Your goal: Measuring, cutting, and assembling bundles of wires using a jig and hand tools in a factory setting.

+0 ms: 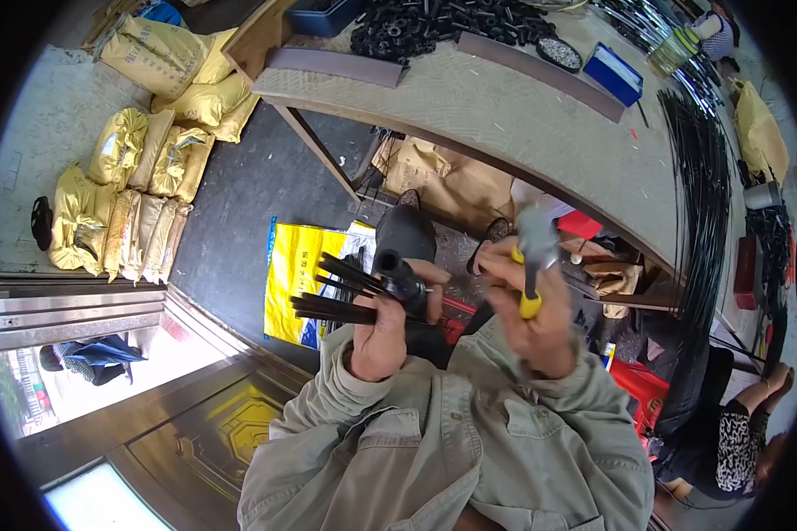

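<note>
My left hand (383,343) is closed around a bundle of thin black rods (334,306), which stick out to the left in two groups. A black tubular piece (400,278) with a round open end sits in the same hand, at the rods' right ends. To the right, my right hand (540,334) grips pliers with yellow handles (530,306). Their metal head points away from me and is smeared by motion. The pliers are apart from the rods. Part of the left hand's fingers is hidden behind the black piece.
A long table (505,119) stands ahead, bearing a pile of black parts (443,25), a blue box (613,74) and long black rods (701,186). Stuffed yellow sacks (119,203) are stacked at the left. A yellow bag (299,274) lies beyond my left hand. People are nearby.
</note>
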### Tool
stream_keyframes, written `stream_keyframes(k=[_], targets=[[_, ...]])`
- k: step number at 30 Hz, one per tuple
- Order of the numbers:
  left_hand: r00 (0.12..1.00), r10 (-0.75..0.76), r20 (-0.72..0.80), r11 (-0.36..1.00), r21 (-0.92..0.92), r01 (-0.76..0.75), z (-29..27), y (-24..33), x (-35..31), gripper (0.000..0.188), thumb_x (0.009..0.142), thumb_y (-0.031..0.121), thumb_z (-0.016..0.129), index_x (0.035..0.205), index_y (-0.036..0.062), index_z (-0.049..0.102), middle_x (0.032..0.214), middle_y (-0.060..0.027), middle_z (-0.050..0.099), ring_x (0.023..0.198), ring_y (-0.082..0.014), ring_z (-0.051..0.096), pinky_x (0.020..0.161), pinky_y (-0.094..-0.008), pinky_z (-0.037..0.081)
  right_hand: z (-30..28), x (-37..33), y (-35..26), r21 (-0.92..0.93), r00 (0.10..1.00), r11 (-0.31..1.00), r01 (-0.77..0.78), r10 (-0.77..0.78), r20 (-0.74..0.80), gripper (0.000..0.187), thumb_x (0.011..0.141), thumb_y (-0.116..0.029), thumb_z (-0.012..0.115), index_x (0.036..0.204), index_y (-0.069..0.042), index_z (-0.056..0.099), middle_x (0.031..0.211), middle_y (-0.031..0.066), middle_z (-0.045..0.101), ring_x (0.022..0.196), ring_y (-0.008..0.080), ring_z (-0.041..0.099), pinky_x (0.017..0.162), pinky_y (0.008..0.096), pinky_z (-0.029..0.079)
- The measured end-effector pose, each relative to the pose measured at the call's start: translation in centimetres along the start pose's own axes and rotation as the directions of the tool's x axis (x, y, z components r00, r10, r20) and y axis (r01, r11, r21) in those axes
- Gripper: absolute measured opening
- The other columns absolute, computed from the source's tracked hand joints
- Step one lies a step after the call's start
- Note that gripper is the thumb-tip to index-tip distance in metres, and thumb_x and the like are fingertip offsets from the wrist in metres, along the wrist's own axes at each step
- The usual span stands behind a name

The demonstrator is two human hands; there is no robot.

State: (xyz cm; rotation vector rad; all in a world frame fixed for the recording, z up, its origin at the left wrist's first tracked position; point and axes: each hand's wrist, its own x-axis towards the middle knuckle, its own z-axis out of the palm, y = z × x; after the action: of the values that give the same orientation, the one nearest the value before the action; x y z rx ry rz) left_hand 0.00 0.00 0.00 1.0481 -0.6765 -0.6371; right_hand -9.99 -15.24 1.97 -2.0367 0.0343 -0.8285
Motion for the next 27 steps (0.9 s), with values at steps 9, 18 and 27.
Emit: stream_keyframes(k=[9,18,27], targets=[[0.999,-0.054,0.001,0.998,0.014,0.054,0.7,0.3,-0.6,0.063,0.089,0.056,0.036,0.109,-0.0027,0.048,0.078,-0.0055,0.051,0.064,-0.0099,0.045,0.059,-0.024,0.039,-6.2,-0.2,-1.9,-0.624,0.866,0.704,0.341,0.023,0.499,0.026,0.064,-0.006,0.065,0.09,-0.004,0.061,0.1,0.0129,0.055,0.077,0.0249,0.058,0.063,0.033,0.047],[0.996,-0.085,0.005,0.981,0.173,0.082,0.9,0.3,0.3,0.069,0.086,0.063,0.026,0.103,-0.0012,0.046,0.078,-0.0072,0.051,0.063,-0.0117,0.049,0.06,-0.0256,0.042,-6.0,2.9,-2.8,-0.726,0.831,0.468,0.503,-0.03,0.556,0.032,0.071,-0.014,0.058,0.101,-0.006,0.06,0.107,0.0109,0.051,0.093,0.0245,0.054,0.082,0.0403,0.042],[0.995,-0.095,0.042,0.973,0.214,0.084,0.5,0.3,0.4,0.077,0.084,0.066,0.029,0.114,-0.0027,0.046,0.082,-0.0038,0.052,0.062,-0.0072,0.045,0.056,-0.0215,0.038,-6.9,3.8,-3.7,-0.696,0.733,0.372,0.614,0.058,0.677,0.031,0.071,-0.015,0.058,0.1,-0.005,0.057,0.108,0.0133,0.048,0.089,0.026,0.054,0.074,0.0384,0.044]])
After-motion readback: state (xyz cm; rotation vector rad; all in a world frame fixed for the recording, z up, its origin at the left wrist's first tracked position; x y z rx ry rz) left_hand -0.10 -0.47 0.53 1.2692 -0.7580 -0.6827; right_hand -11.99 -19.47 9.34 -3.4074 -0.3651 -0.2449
